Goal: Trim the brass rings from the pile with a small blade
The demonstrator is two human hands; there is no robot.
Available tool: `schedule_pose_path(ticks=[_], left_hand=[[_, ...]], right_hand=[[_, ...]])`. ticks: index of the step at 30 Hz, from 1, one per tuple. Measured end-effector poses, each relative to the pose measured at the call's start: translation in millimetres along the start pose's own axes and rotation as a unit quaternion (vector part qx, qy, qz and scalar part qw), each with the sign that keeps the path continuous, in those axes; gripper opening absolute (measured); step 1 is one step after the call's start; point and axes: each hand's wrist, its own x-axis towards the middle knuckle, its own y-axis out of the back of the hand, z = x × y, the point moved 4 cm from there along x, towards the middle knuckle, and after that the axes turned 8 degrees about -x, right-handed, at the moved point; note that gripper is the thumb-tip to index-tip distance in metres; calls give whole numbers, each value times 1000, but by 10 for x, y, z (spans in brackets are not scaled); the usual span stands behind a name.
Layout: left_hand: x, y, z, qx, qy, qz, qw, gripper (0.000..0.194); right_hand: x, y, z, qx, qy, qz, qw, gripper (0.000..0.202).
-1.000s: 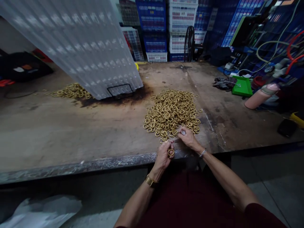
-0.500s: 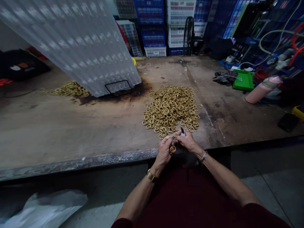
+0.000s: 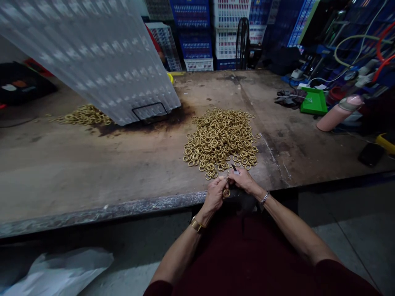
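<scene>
At the table's front edge my left hand (image 3: 215, 193) is closed, with a brass-coloured ring (image 3: 226, 193) hanging at its fingertips. Close against it, my right hand (image 3: 243, 181) is closed around a small knife (image 3: 235, 170), its dark blade tip pointing up and away. The fingertips of both hands nearly meet; whatever is pinched between them is too small to make out. Just beyond the hands lies a heap of brass-coloured rings (image 3: 220, 137), with a few loose ones at its near side.
A tall grey ribbed panel (image 3: 123, 70) stands on the table at left, with a second ring pile (image 3: 86, 115) behind it. To the right are a green tray (image 3: 313, 101), a pink bottle (image 3: 339, 114) and a black phone-like object (image 3: 371, 154). Stacked crates (image 3: 195, 31) line the back.
The view has shifted slightly. My hands have come closer together at the fingertips, and the ring between them is now mostly hidden. The knife blade tilts more to the left.
</scene>
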Motion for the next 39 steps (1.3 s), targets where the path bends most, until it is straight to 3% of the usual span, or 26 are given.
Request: schedule_pose_path(ticks=[4, 13, 18, 20, 24, 29, 34, 39], left_hand=[[2, -26, -31, -19, 31, -13, 999, 41], [-1, -57, -27, -13, 29, -10, 999, 43], [6, -45, -25, 8, 25, -7, 1000, 44], [18, -28, -27, 14, 20, -1, 1000, 44], [44, -8, -26, 26, -5, -3, 1000, 43], [13, -16, 13, 46, -15, -10, 999, 41], [-150, -115, 10, 12, 72, -73, 995, 36], [-357, -112, -275, -31, 232, -112, 966, 32]], right_hand=[[-22, 17, 5, 21, -14, 8, 1000, 19], [-37, 18, 6, 49, -48, -2, 998, 18], [-11, 140, 22, -77, 2, 63, 995, 10], [-40, 179, -7, -176, 63, 78, 979, 10], [-160, 134, -52, -345, 154, 21, 926, 15], [-193, 143, -46, -488, 123, -19, 864, 24], [-57, 318, -6, -549, 63, 37, 833, 28], [44, 286, -35, -506, 67, 86, 856, 27]])
